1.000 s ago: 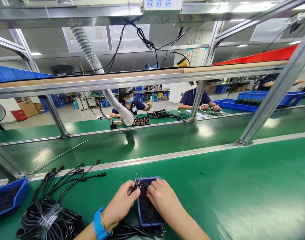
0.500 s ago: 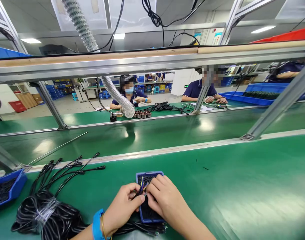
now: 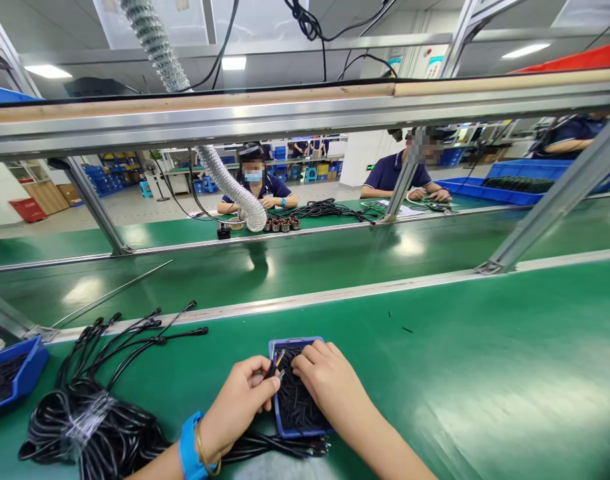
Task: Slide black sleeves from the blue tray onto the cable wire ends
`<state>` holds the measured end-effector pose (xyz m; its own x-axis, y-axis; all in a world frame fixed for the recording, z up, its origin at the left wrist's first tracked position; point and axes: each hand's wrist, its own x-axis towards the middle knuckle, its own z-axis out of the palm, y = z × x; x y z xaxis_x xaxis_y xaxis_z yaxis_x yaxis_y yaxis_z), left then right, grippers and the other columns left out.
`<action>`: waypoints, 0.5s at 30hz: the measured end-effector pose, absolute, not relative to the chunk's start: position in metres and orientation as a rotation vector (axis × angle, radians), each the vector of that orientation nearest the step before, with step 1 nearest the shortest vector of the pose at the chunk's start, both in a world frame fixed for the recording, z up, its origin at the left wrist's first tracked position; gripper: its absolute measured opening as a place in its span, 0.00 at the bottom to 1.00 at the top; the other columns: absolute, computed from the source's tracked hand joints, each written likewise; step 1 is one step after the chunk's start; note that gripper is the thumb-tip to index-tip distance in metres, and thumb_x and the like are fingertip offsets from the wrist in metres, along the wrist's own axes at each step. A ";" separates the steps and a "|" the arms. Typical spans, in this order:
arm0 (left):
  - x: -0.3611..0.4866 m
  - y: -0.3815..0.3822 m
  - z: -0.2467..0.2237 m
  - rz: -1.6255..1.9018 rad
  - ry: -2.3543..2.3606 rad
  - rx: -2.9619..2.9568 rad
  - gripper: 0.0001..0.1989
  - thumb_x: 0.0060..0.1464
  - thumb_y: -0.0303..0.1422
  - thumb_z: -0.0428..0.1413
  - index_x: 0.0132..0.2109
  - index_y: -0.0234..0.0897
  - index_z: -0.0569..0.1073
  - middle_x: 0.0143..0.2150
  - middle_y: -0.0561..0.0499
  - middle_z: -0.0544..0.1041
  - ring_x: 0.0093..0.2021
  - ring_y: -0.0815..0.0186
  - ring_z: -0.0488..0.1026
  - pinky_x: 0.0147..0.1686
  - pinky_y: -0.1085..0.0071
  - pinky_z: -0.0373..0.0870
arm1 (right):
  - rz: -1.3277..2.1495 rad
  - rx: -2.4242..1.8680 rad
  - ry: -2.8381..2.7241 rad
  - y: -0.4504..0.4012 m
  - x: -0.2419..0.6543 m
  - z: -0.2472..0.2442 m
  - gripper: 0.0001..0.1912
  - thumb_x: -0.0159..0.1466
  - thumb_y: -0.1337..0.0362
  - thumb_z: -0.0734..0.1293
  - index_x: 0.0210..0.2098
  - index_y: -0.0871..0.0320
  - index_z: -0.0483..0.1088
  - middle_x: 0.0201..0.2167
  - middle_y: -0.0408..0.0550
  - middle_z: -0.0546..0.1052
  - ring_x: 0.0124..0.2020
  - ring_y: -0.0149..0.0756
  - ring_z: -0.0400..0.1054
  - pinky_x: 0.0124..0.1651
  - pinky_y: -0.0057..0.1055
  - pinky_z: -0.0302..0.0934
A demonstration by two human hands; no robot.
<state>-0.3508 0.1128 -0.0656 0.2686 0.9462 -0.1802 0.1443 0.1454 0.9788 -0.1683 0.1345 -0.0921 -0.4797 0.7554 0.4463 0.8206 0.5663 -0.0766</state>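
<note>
My left hand (image 3: 247, 390) is closed in a pinch around the end of a black cable (image 3: 271, 370). Thin coloured wires fan out of that end, yellow and blue among them. Just to its right, a small blue bin (image 3: 305, 433) holds many short black tubes (image 3: 293, 400). My right hand (image 3: 329, 377) reaches over the bin's right side, its fingers bent together and its fingertips down at the tubes. Whatever they pinch is hidden. Below the bin, more black cable ends (image 3: 285, 445) with stripped tips lie under my left wrist.
A bundle of black cables (image 3: 92, 427), tied with clear film, lies at the left, connectors pointing away. Beside it stands another blue bin (image 3: 22, 380) of black pieces. A metal frame (image 3: 305, 120) crosses ahead; a flexible duct (image 3: 229, 183) hangs down. Co-workers sit across the bench.
My right hand has moved off the coloured wires and down to the tubes in the bin. My left hand has drawn slightly left with the cable end.
</note>
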 end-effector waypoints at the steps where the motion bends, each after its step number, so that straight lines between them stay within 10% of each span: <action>1: -0.351 0.113 -0.066 0.818 1.159 1.297 0.09 0.51 0.36 0.55 0.32 0.35 0.67 0.23 0.58 0.64 0.23 0.72 0.60 0.25 0.75 0.55 | -0.150 -1.269 -2.354 0.134 -0.167 -0.091 0.05 0.61 0.72 0.70 0.32 0.56 0.74 0.29 0.44 0.76 0.34 0.41 0.68 0.36 0.36 0.57; 15: -0.354 0.111 -0.060 0.879 1.163 1.236 0.08 0.47 0.37 0.55 0.31 0.36 0.67 0.20 0.59 0.61 0.22 0.72 0.57 0.23 0.75 0.52 | 0.282 -1.183 -2.067 0.132 -0.155 -0.085 0.14 0.60 0.75 0.59 0.40 0.57 0.72 0.31 0.47 0.74 0.28 0.34 0.69 0.32 0.30 0.66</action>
<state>-0.3539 0.1108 -0.0600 0.2236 0.9585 -0.1769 0.0911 0.1601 0.9829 -0.1553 0.1316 -0.0853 -0.3137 0.8178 0.4825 0.6584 0.5535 -0.5101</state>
